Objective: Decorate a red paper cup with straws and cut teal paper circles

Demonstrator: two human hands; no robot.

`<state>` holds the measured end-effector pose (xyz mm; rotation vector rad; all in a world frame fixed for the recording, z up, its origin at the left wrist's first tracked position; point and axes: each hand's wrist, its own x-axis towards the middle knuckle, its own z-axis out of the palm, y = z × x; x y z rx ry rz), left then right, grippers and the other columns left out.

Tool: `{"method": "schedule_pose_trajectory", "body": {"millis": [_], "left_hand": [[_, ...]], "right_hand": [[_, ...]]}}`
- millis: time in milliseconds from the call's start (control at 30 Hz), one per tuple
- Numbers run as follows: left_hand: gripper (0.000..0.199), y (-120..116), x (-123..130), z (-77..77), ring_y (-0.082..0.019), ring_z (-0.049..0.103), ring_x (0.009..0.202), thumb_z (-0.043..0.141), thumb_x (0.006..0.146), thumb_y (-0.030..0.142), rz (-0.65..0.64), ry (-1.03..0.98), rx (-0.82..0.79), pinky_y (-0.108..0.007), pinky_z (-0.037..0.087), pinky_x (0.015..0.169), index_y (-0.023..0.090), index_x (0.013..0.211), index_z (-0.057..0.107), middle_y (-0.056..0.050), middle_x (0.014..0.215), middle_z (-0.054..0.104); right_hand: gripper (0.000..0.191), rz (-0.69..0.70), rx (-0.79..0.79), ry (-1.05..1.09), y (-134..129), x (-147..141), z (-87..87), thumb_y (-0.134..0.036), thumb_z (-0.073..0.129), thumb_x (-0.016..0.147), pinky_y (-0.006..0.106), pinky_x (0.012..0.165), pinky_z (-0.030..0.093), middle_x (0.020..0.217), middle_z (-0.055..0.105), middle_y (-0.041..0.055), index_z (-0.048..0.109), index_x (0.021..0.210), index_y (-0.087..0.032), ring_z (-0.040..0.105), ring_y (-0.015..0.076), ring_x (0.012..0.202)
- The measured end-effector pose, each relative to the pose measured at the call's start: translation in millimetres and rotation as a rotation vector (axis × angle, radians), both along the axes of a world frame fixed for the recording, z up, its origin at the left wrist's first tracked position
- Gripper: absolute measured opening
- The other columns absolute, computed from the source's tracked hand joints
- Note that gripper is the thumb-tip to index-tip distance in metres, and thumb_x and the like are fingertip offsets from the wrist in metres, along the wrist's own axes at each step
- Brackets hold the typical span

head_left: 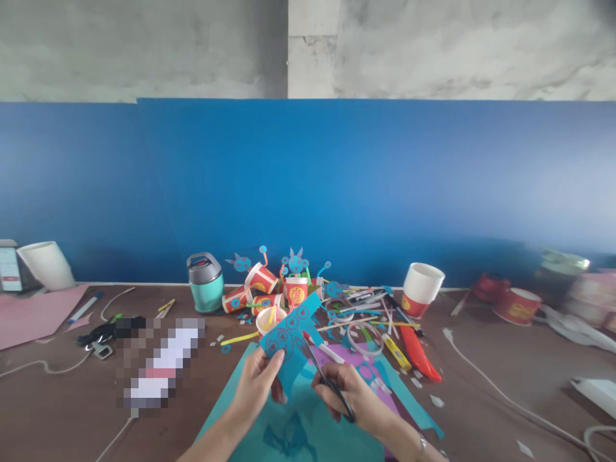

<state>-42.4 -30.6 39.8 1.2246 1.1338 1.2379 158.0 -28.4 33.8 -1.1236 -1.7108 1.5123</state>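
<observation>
My left hand (262, 378) pinches a sheet of blue paper (289, 330) between thumb and fingers. Circles and leaf-like shapes are drawn on it in dark lines, and its outline is partly cut. Around the dark handles of a pair of scissors (339, 391), my right hand (349, 394) is closed. The blades point up and left, at the right edge of the paper; I cannot tell whether they touch it. Below both hands lies a larger teal sheet (240, 410), with a purple sheet (344, 353) partly over it.
Beyond the paper are several red-and-white paper cups (261, 279) with blue paper figures (296, 263). A teal lidded container (206, 285) stands left of them. Rightward lie a tape roll (366, 339), a yellow box (397, 353), a red pouch (421, 353) and a tall cup (422, 289). A cable (500, 385) crosses the table.
</observation>
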Motion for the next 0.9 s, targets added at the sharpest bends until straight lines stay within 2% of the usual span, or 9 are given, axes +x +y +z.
{"method": "schedule_pose_trajectory", "body": {"millis": [233,533,900], "left_hand": [[0.049,2,-2,-6.2,-0.011,0.050,0.030,0.065,0.073,0.063,-0.018,0.037,-0.010,-0.020,0.039,0.033,0.015,0.082,0.062,0.004,0.046,0.056],[0.051,4,-3,-10.7,-0.010,0.047,0.031,0.065,0.073,0.065,-0.015,0.031,0.004,-0.021,0.039,0.032,0.015,0.082,0.062,0.005,0.049,0.054],[0.051,4,-6,-8.1,-0.009,0.045,0.030,0.065,0.073,0.065,-0.042,0.070,-0.003,-0.020,0.037,0.033,0.015,0.082,0.064,0.005,0.046,0.052]], "right_hand": [[0.027,0.031,-0.005,0.001,1,4,0.5,-0.041,0.069,0.079,0.019,0.040,0.029,0.051,0.049,-0.0082,0.059,0.081,-0.016,0.044,0.0053,0.040],[0.022,0.029,0.008,-0.057,-1,6,7.5,-0.038,0.067,0.080,0.018,0.041,0.031,0.047,0.048,-0.0093,0.061,0.081,-0.016,0.040,0.0047,0.039],[0.019,0.026,-0.039,-0.061,2,10,0.5,-0.033,0.067,0.078,0.018,0.042,0.033,0.047,0.051,-0.0081,0.062,0.083,-0.015,0.046,0.0062,0.040]]}}
